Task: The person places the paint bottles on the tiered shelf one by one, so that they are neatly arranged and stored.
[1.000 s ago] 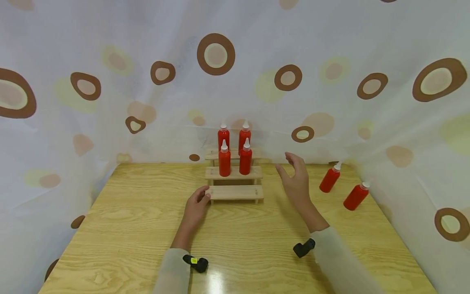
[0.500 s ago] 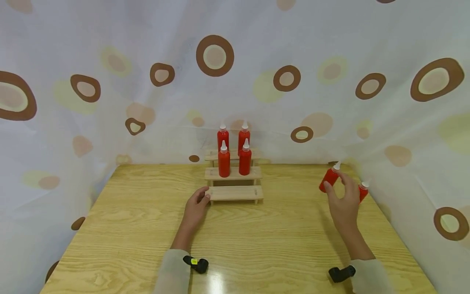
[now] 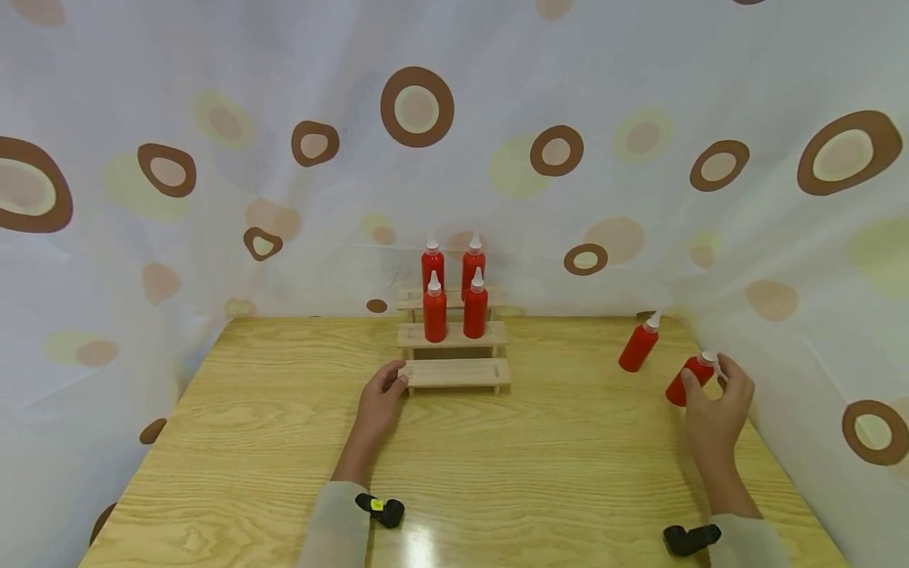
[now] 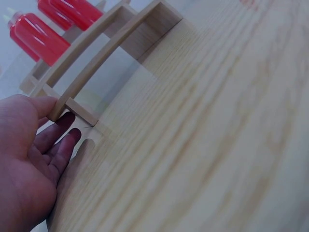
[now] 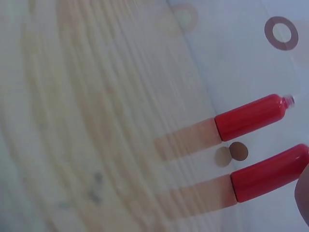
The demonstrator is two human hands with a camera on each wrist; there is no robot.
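Note:
My left hand (image 3: 378, 404) holds the left end of a small three-step wooden display stand (image 3: 454, 374); in the left wrist view the thumb is over the lowest step's end, with fingers below. Red squeeze bottles with white nozzle caps stand on the two upper steps, among them a front one (image 3: 435, 317); the lowest step is bare. At the right, my right hand (image 3: 717, 414) is around the upper part of a red squeeze bottle (image 3: 677, 390), thumb on its near side and fingers by the cap. The right wrist view shows this bottle (image 5: 268, 175) upright on the table.
Another red squeeze bottle (image 3: 638, 349) stands just behind and left of the one at my right hand. The wooden table (image 3: 497, 473) ends at a patterned cloth (image 3: 284, 197) at the back and sides.
My right hand has moved right from beside the stand, past the rear loose bottle, to the nearer one and closed around it. The left hand has stayed on the stand.

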